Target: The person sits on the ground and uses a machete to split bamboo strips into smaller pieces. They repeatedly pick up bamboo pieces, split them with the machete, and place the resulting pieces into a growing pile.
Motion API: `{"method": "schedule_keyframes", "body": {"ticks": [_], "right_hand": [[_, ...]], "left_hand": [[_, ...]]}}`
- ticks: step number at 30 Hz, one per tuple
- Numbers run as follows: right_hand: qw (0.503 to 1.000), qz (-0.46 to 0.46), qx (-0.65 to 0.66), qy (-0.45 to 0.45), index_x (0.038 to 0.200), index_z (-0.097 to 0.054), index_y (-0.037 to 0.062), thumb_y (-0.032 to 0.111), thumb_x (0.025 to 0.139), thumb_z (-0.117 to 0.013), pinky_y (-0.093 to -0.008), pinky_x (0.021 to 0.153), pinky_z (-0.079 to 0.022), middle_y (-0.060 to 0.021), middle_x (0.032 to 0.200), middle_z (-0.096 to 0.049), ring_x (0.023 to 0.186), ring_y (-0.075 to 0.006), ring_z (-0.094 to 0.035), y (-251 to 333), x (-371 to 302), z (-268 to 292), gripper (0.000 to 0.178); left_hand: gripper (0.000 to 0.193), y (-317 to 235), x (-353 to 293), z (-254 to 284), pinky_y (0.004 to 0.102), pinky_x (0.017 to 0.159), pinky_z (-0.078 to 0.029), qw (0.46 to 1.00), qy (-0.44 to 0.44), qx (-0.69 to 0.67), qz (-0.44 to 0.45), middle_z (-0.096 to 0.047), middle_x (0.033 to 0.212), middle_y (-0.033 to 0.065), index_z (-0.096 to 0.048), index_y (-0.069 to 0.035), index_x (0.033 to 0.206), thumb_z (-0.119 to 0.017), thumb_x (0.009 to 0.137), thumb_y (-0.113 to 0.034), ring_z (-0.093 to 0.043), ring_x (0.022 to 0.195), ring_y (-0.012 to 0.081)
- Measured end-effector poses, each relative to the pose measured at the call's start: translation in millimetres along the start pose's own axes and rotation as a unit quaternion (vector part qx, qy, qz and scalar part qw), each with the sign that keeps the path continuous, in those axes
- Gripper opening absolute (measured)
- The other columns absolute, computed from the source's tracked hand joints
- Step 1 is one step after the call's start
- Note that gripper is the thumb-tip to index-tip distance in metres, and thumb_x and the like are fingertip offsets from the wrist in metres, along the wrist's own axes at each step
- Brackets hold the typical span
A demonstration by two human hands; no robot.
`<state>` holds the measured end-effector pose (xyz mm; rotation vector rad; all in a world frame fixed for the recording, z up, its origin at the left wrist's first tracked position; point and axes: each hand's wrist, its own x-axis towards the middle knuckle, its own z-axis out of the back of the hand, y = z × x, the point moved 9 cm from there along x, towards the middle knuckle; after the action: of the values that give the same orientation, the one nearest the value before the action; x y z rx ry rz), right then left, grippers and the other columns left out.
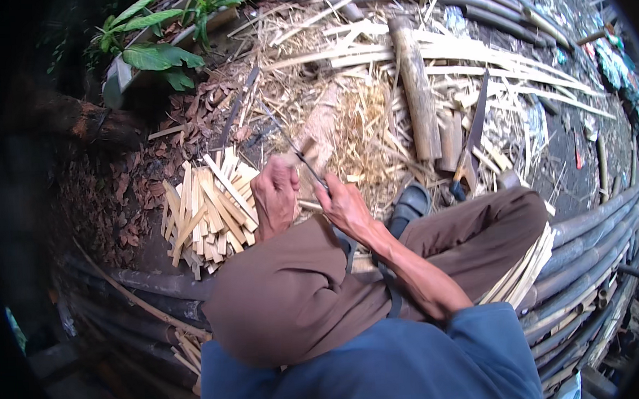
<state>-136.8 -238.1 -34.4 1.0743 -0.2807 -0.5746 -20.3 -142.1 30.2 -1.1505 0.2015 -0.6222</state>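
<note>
Both hands work close together in front of my knees. My right hand [345,205] is wrapped round the handle of a knife [287,136], whose long thin blade points away and to the left. My left hand [276,191] is closed on a short pale bamboo strip [301,155], partly blurred and partly hidden by the fingers. The blade crosses beside this strip; whether it touches cannot be made out. Just left of my left hand lies a heap of short split bamboo strips [208,209].
A round wooden post [416,93] lies beyond my sandalled foot [409,205]. Right of it is a saw [480,115]. Long pale strips [515,73] and shavings [362,125] cover the ground. Bamboo poles [589,236] are stacked at the right; a leafy plant [156,53] grows far left.
</note>
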Motion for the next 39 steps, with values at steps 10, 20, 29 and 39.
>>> {"method": "schedule_keyframes", "body": {"ticks": [10, 20, 29, 39], "right_hand": [[0.998, 0.001, 0.04, 0.039, 0.121, -0.053, 0.004, 0.039, 0.097, -0.058, -0.0524, 0.064, -0.05, -0.0264, 0.075, -0.066, 0.074, -0.0476, -0.065, 1.4, -12.4, -21.4, 0.043], [0.998, -0.005, -0.07, 0.009, 0.099, -0.055, 0.0063, 0.037, 0.099, -0.059, -0.0495, 0.044, -0.046, -0.017, 0.057, -0.058, 0.047, -0.0387, -0.059, -60.0, 11.9, -40.2, 0.031], [0.989, 0.083, 0.1, 0.075, 0.104, -0.055, 0.0069, 0.035, 0.1, -0.058, -0.0455, 0.052, -0.047, -0.0199, 0.063, -0.059, 0.056, -0.037, -0.061, -34.9, 15.2, -42.5, 0.029], [0.994, 0.062, 0.049, 0.079, 0.104, -0.056, 0.0057, 0.036, 0.099, -0.058, -0.0449, 0.045, -0.043, -0.0181, 0.059, -0.057, 0.048, -0.0345, -0.056, -49.6, 12.1, -49.5, 0.031]], "left_hand": [[0.059, 34.5, 4.9, 55.1, 0.0332, 0.052, -0.05, 0.986, -0.097, 0.093, 0.103, -0.063, 0.064, 0.0123, -0.065, 0.009, 0.085, -0.027, 0.107, -0.031, -0.061, 0.055, 0.0194], [0.059, 13.3, 13.6, 55.9, 0.0351, 0.058, -0.052, 0.98, -0.082, 0.161, 0.088, -0.065, 0.065, 0.0168, -0.065, 0.012, 0.083, -0.027, 0.105, -0.027, -0.065, 0.057, 0.0248], [0.055, 32.5, 23.9, 70.5, 0.0378, 0.066, -0.05, 0.982, -0.063, 0.159, 0.085, -0.066, 0.07, 0.0172, -0.063, 0.012, 0.089, -0.028, 0.105, -0.027, -0.064, 0.065, 0.0259], [0.054, 29.8, 27.3, 69.9, 0.0383, 0.068, -0.05, 0.982, -0.037, 0.16, 0.093, -0.067, 0.072, 0.0177, -0.063, 0.012, 0.094, -0.028, 0.106, -0.028, -0.065, 0.067, 0.0259]]}}
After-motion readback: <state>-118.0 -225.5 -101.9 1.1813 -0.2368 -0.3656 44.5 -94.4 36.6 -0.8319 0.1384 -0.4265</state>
